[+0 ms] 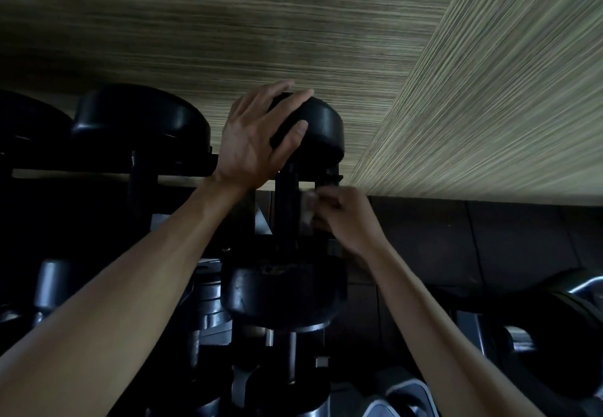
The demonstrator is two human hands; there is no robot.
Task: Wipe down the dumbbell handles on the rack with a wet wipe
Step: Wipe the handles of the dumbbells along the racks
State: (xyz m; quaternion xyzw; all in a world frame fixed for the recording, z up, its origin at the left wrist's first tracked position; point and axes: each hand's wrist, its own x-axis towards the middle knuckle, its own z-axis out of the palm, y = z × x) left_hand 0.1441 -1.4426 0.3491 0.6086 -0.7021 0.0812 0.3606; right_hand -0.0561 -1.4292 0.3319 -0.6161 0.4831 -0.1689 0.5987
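My left hand (257, 142) is curled over the far head of the black round-headed dumbbell (313, 129) on the dark metal rack (169, 168), fingers gripping it. My right hand (342, 217) pinches the pale crumpled wet wipe (308, 207) against the dumbbell's dark handle (287, 207), between its two heads.

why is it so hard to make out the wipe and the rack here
Head view: the lower half is underexposed, so the black rack and dumbbell merge; the wipe in the right hand is a faint blur; wide-angle bending curves the wall.
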